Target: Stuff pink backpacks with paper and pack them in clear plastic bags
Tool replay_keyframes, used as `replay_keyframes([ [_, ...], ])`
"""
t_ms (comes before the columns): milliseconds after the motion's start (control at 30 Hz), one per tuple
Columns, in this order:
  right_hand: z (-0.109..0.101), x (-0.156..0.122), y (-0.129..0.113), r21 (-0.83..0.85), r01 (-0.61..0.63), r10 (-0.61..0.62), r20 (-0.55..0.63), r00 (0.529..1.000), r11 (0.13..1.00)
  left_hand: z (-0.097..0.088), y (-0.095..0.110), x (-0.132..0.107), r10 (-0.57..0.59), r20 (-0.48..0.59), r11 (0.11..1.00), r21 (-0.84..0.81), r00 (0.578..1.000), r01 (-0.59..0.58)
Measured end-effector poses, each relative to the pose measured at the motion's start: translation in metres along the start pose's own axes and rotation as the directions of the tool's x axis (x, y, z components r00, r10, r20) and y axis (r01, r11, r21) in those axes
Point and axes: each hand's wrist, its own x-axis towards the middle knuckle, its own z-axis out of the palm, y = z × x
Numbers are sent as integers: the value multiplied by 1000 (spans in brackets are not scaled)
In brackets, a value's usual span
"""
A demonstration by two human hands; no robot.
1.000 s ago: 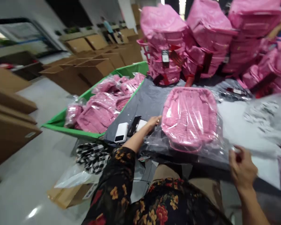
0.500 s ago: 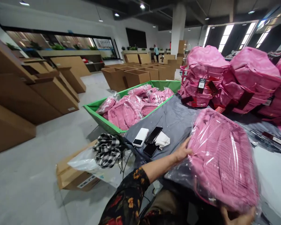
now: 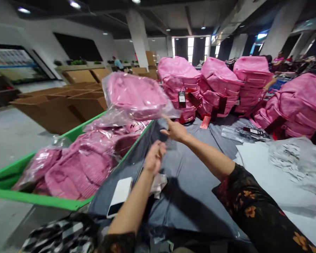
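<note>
Pink bagged backpack (image 3: pixel 135 95), airborne over green bin (image 3: pixel 28 196); left hand (image 3: pixel 155 158) loosely curled, right hand (image 3: pixel 175 129) spread, both empty (short toss risks the floor (image 3: pixel 10 147)).

**Change record: bagged pink backpack (image 3: pixel 135 95) — moving off the sheet**

The backpack is leaving both hands and the grey sheet (image 3: pixel 195 200) behind — it is hanging in mid-air above the green bin (image 3: pixel 28 195), with its plastic wrap trailing toward the right hand (image 3: pixel 175 129). That hand is rising from beneath the bag's lower edge and extending its index finger. The left hand (image 3: pixel 155 157) is moving off the bag's side, curling loosely and holding nothing visible.
</note>
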Motion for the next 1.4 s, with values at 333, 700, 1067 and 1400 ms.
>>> replay_keyframes([
  [333, 6, 36, 238, -574, -112, 370, 355, 859, 811, 65, -181, -30, 36, 382, 869, 445, 923, -218],
  [700, -14, 226, 317, -491, -193, 144, -137, 980, 850, 69, -175, -53, 156, 440, 731, 551, 885, -403],
  [1067, 48, 291, 318, -606, -184, 218, -17, 976, 774, 72, -177, -63, 174, 447, 687, 583, 877, -434],
  [1400, 128, 277, 193, -343, 75, -27, 141, 990, 936, 80, -182, -59, 172, 457, 614, 643, 873, -458],
])
